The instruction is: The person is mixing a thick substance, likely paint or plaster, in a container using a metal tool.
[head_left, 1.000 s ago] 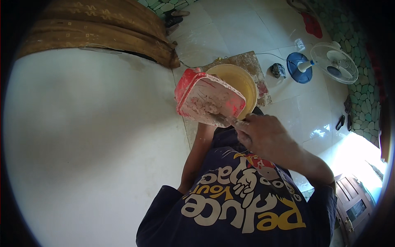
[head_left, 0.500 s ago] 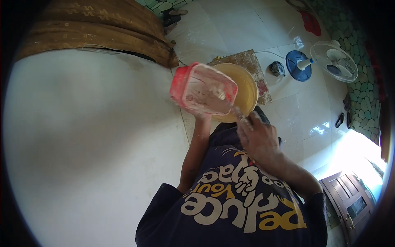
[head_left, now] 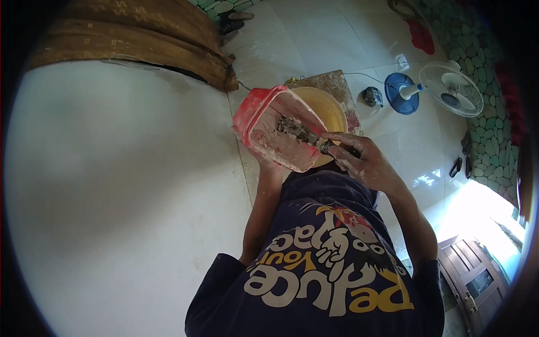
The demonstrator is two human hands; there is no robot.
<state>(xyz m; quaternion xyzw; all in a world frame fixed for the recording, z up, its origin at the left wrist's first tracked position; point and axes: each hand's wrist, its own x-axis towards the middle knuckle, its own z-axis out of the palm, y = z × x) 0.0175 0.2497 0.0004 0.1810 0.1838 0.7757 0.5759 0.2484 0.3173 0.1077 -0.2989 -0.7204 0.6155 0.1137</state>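
Observation:
My left hand [head_left: 268, 164] is closed round the underside of a red plastic tub [head_left: 255, 106], its fingers mostly hidden beneath. Pale plaster coats the inside of the tub, which tilts so that its opening shows. In my right hand [head_left: 365, 162] is a putty knife [head_left: 300, 132], caked with plaster, gripped by the handle. Its far end reaches into the tub, across the near rim. Plaster smears whiten my right fingers. Just behind the tub stands a cream-yellow bucket [head_left: 331, 106], partly covered by the tub and my hand.
A smooth white wall [head_left: 112, 168] fills the left side, below a brown curtain [head_left: 140, 36]. Under the bucket lies a stained board [head_left: 339, 84]. A standing fan [head_left: 452, 90] with a blue base and a dark bundle [head_left: 372, 96] sit on the tiles. A wooden door [head_left: 471, 281] is at lower right.
The putty knife has shifted further into the tub and turned, with its caked length now showing. My right hand has moved up and slightly right. The tub has tilted a little.

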